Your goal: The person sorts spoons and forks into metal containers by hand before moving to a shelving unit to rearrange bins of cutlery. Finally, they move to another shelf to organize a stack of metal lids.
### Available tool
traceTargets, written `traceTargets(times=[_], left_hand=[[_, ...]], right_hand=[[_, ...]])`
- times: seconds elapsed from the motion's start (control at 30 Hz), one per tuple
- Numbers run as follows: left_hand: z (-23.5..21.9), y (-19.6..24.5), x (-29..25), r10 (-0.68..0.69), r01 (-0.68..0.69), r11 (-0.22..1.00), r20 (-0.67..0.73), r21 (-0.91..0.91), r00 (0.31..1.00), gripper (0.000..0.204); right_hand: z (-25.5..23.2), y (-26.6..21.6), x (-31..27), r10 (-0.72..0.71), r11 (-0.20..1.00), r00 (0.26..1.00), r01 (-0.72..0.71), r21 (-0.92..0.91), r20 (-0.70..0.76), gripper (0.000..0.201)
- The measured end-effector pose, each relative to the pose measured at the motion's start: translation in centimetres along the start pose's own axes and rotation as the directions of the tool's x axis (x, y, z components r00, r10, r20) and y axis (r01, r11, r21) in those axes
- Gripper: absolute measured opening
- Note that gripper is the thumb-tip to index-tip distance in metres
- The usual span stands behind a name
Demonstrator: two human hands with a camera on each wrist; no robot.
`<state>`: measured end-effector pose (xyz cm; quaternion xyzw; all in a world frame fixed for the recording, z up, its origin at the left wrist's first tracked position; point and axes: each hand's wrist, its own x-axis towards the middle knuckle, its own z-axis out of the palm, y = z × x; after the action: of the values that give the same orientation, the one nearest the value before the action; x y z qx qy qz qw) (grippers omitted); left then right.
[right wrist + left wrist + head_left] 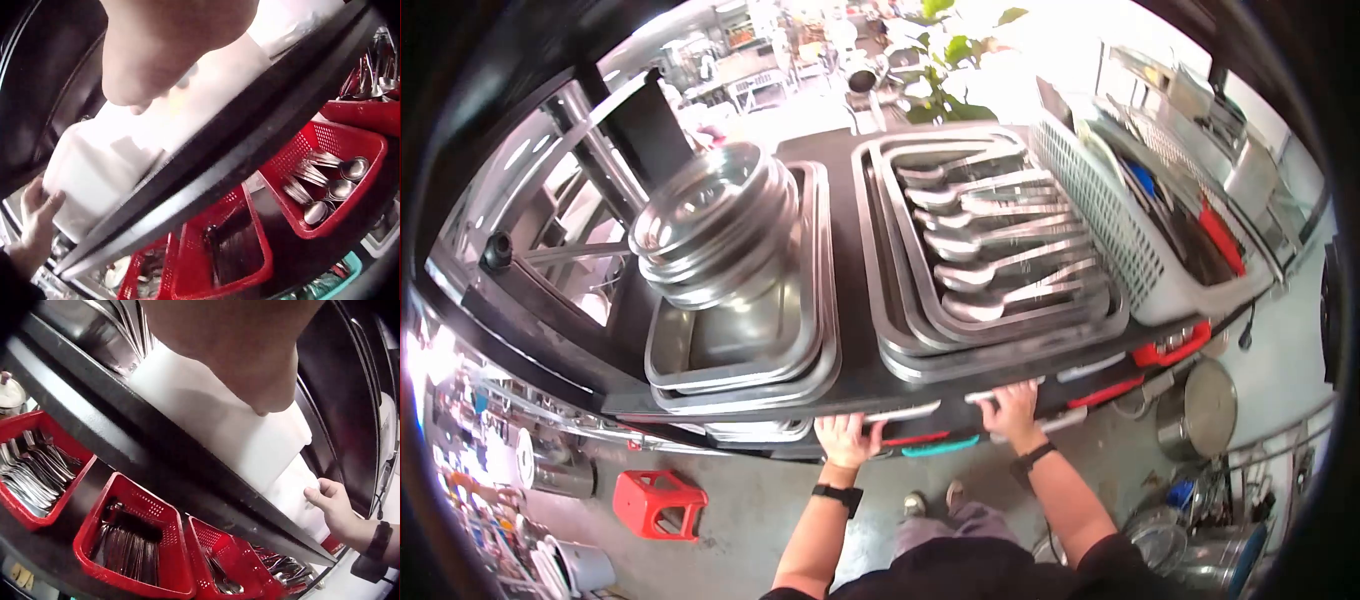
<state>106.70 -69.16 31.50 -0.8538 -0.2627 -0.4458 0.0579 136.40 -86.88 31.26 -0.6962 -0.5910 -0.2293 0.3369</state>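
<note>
On the shelf below the cart's top lie white plastic containers (206,406), side by side. My left hand (845,440) reaches under the front edge of the top shelf and grips the near end of one, thumb toward the middle. In the right wrist view the left hand (39,219) shows at the end of a white box (100,175). My right hand (1012,410) holds the end of a white container further right; the left wrist view shows that right hand (334,509) with its thumb on the white surface. The fingertips are partly hidden.
Above, trays of large spoons (990,245), stacked steel pans (730,345) with round bowls (710,215), and a grey basket (1090,200) of utensils crowd the top shelf. Red baskets (134,550) of cutlery line a lower shelf. A red stool (660,505) stands at the left.
</note>
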Motion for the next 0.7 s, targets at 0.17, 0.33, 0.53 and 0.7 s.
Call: traceTargets(times=[0.17, 0.33, 0.53, 0.7], left_hand=[[-0.7, 1.4, 0.2, -0.120, 0.117, 0.992, 0.055, 0.056, 0.991, 0.041], [-1.3, 1.9, 0.7, -0.175, 0.169, 0.984, 0.111, 0.059, 0.978, 0.037], [-1.2, 1.9, 1.4, -0.083, 0.079, 0.992, 0.036, 0.094, 0.996, 0.032], [-1.4, 2.2, 1.5, -0.135, 0.128, 0.988, 0.079, 0.091, 0.988, 0.028]], right_hand=[[0.5, 0.6, -0.6, -0.003, 0.999, 1.000, 0.002, 0.049, 0.012, 0.028], [-0.3, 0.4, 0.4, -0.006, 0.994, 1.000, 0.009, 0.106, -0.024, 0.027], [0.2, 0.7, 0.2, -0.058, 0.994, 0.998, 0.061, 0.087, -0.037, 0.027], [-0.6, 0.8, 0.3, -0.071, 0.991, 0.997, 0.074, 0.110, -0.031, 0.026]])
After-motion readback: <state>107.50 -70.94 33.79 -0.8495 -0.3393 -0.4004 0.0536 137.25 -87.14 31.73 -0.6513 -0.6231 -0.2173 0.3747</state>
